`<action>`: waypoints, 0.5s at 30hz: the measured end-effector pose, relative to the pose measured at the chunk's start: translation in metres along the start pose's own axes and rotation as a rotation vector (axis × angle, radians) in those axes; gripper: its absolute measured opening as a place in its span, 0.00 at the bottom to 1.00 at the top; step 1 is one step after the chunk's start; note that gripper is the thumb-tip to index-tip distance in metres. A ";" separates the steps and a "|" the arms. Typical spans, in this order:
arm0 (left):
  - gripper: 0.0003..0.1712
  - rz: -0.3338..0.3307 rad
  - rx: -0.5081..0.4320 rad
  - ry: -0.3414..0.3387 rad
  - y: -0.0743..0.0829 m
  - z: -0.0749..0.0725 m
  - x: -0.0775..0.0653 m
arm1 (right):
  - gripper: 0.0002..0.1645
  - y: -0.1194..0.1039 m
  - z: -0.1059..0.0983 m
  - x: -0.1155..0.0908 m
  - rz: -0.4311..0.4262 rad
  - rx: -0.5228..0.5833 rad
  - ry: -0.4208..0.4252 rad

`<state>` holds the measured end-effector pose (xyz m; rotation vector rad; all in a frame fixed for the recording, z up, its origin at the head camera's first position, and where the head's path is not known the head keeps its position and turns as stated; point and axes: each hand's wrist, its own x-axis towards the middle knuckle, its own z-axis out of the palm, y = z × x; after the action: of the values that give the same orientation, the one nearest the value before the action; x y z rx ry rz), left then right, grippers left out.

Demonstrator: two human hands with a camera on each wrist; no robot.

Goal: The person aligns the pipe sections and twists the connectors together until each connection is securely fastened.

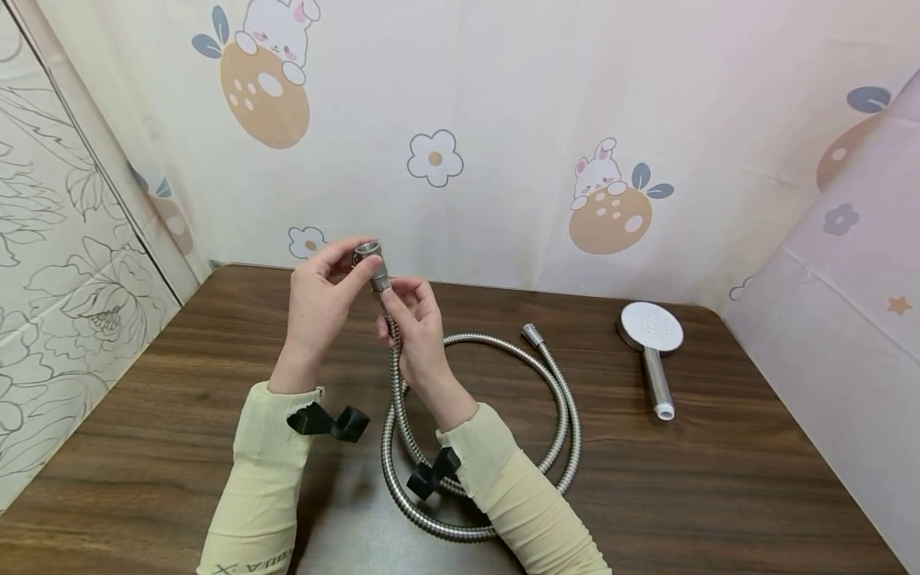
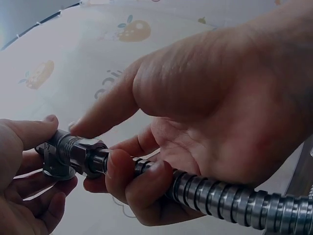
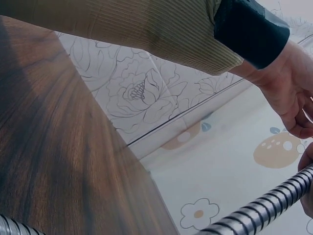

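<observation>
Above the table's back edge, my left hand (image 1: 319, 303) pinches an angled metal fitting (image 1: 369, 251) between thumb and fingers; its round opening faces up. Just below, my right hand (image 1: 417, 327) holds the end of a ribbed metal shower hose (image 1: 394, 359). In the left wrist view, the fitting (image 2: 62, 149) shows threads and meets the hose's nut (image 2: 88, 154), so the two are joined or touching; how tightly I cannot tell. The right fingers curl round the hose (image 2: 220, 196) there. In the right wrist view both hands are partly cut off at the edge.
The hose lies looped on the brown wooden table (image 1: 719, 495), its free end (image 1: 532, 335) pointing up and back. A shower head (image 1: 651, 327) with a white face and silver handle lies at the right. Patterned curtains (image 1: 503, 96) hang behind and at the sides.
</observation>
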<state>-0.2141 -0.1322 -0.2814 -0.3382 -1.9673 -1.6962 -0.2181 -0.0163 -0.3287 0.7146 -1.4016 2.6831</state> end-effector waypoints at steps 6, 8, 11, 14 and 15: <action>0.18 0.012 0.010 -0.005 -0.002 0.000 0.000 | 0.09 0.000 -0.001 -0.001 -0.008 -0.008 -0.010; 0.18 0.012 0.006 -0.005 -0.001 0.000 0.000 | 0.07 0.000 -0.001 -0.001 -0.003 -0.016 -0.004; 0.19 0.010 0.003 -0.008 0.000 0.000 0.000 | 0.07 -0.001 -0.001 0.000 0.008 -0.025 0.007; 0.19 0.005 -0.011 -0.012 0.001 0.000 0.000 | 0.07 -0.002 -0.001 0.000 0.020 -0.027 0.016; 0.19 0.003 -0.015 -0.012 0.002 0.000 0.000 | 0.07 -0.002 0.000 0.000 0.022 -0.026 0.017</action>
<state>-0.2131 -0.1319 -0.2800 -0.3575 -1.9631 -1.7117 -0.2178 -0.0149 -0.3274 0.6768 -1.4466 2.6757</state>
